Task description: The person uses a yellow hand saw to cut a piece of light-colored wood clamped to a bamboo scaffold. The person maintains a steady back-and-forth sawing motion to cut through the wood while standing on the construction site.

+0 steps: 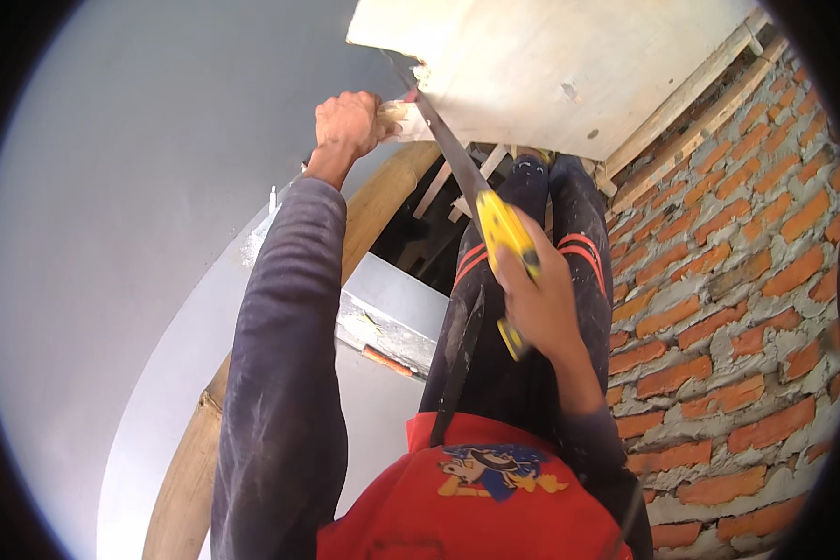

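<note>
In my right hand [541, 303] is a handsaw [501, 227] with a yellow handle, my fingers wrapped round the grip. Its long dark blade runs up and to the left, across the near left corner of a pale plywood board [569, 79]. A ragged notch shows in the board's left edge by the blade's far end. My left hand [348, 126] is closed round a narrow pale wood piece [399, 117] at that corner, left of the blade. Whether this piece is still joined to the board is hard to tell.
A rough brick wall [719, 373] rises along the right. Wooden battens [691, 112] edge the board. On the left are a smooth grey wall [159, 187] and a round timber pole [383, 191]. Below, a pale ledge [392, 322] holds an orange-red fragment [387, 360].
</note>
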Tool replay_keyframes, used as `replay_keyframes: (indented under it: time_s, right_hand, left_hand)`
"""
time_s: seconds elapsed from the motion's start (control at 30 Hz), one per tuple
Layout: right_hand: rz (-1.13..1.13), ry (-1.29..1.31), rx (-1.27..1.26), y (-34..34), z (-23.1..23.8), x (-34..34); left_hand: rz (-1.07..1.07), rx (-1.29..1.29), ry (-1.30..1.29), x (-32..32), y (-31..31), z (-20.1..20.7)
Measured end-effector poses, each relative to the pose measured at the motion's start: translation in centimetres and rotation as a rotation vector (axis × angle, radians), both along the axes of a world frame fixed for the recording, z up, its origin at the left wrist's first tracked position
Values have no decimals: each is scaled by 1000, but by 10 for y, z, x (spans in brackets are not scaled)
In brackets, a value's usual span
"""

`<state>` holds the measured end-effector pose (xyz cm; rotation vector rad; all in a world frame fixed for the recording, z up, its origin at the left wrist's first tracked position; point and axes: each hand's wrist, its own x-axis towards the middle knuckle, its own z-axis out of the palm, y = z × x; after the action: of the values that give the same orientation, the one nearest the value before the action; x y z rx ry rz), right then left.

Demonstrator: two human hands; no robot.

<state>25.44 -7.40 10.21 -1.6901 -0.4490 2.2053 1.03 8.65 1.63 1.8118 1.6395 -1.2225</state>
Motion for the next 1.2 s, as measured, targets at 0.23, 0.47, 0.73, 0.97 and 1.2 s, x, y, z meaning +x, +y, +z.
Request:
replay_keyframes:
  time_s: [0.23, 0.47, 0.73, 0.97, 1.2]
  right_hand:
    - [-15, 27, -39, 5, 34, 20]
    - [11, -33, 13, -11, 56, 28]
    - [-60, 36, 19, 32, -14, -16]
    - [-61, 14, 67, 15, -6, -3]
    - [-78, 19, 8, -1, 22, 28]
  left_hand:
    - [-68, 76, 66, -15, -1, -23]
    - [-69, 22, 12, -2, -10, -1]
    - [-81, 44, 28, -3, 1, -3]
    - [-36, 20, 30, 5, -8, 2]
    - [-13, 60, -31, -6, -4, -9]
